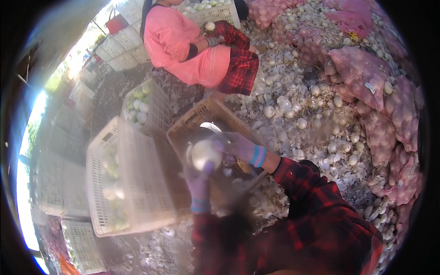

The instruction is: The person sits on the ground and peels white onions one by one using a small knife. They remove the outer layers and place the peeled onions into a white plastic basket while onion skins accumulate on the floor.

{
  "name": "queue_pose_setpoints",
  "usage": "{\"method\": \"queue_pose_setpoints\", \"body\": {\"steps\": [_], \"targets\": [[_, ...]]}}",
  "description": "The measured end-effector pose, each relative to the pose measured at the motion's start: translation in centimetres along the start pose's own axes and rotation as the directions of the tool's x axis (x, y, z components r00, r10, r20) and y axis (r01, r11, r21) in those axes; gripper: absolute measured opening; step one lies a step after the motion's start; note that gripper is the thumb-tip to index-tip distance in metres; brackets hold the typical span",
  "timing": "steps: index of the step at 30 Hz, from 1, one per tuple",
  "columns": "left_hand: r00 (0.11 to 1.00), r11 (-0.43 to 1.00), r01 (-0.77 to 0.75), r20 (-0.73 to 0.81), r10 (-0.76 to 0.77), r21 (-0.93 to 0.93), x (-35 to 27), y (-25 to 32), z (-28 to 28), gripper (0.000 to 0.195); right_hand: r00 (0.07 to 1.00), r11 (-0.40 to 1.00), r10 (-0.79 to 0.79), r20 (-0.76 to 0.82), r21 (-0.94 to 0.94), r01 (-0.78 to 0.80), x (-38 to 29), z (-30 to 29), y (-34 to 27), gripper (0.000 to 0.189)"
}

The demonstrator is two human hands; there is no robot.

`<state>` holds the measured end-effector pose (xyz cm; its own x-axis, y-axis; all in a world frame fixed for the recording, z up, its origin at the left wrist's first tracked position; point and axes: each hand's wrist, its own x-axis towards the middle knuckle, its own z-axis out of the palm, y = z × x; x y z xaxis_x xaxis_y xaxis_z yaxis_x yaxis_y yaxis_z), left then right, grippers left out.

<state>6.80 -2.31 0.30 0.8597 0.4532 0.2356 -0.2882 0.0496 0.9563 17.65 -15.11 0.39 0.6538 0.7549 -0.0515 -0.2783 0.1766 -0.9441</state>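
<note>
Both my hands wear light purple knit gloves with blue cuffs. A white onion (205, 155) rests in my left hand (198, 182), its thumb pressed on the near side. My right hand (237, 146) holds a curved knife (211, 127), whose blade points up and left beyond the onion. The fingers of that hand also reach the onion's right side. A loose bit of skin seems to hang at the onion's left. Below the hands is a brown, dirt-stained plastic crate (187, 118) with pale peelings inside.
At left stand a white slatted crate (147, 182) of onions and a smaller crate (156, 103). A co-worker (185, 51) in a pink top sits ahead with an onion. Onion skins and loose onions (301, 123) cover the floor; pink mesh sacks (361, 74) line the right.
</note>
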Motion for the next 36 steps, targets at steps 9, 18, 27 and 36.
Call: {"method": "queue_pose_setpoints", "body": {"steps": [9, 18, 27, 36], "targets": [[0.995, 0.981, 0.070, 0.056, -0.082, 0.183, 0.2, -1.3, -0.9, 0.077, 0.847, 0.711, -0.517, 0.124, -0.489, 0.505, -1.4, -1.5, -1.2, 0.033], [1.000, 0.970, -0.012, 0.027, 0.006, 0.242, 0.5, 0.1, -0.4, 0.075, 0.919, 0.502, -0.272, 0.286, -0.772, 0.389, -4.2, 0.1, -3.2, 0.030], [0.995, 0.993, 0.082, 0.064, -0.076, -0.088, 0.4, 0.9, -1.8, 0.074, 0.896, 0.473, -0.278, 0.345, -0.763, 0.441, -3.8, 0.3, -2.3, 0.018], [0.986, 0.861, 0.164, 0.070, -0.149, -0.481, 0.8, -1.8, -3.0, 0.055, 0.903, 0.533, -0.296, 0.310, -0.731, 0.426, -3.3, 0.8, -0.7, 0.014]]}}
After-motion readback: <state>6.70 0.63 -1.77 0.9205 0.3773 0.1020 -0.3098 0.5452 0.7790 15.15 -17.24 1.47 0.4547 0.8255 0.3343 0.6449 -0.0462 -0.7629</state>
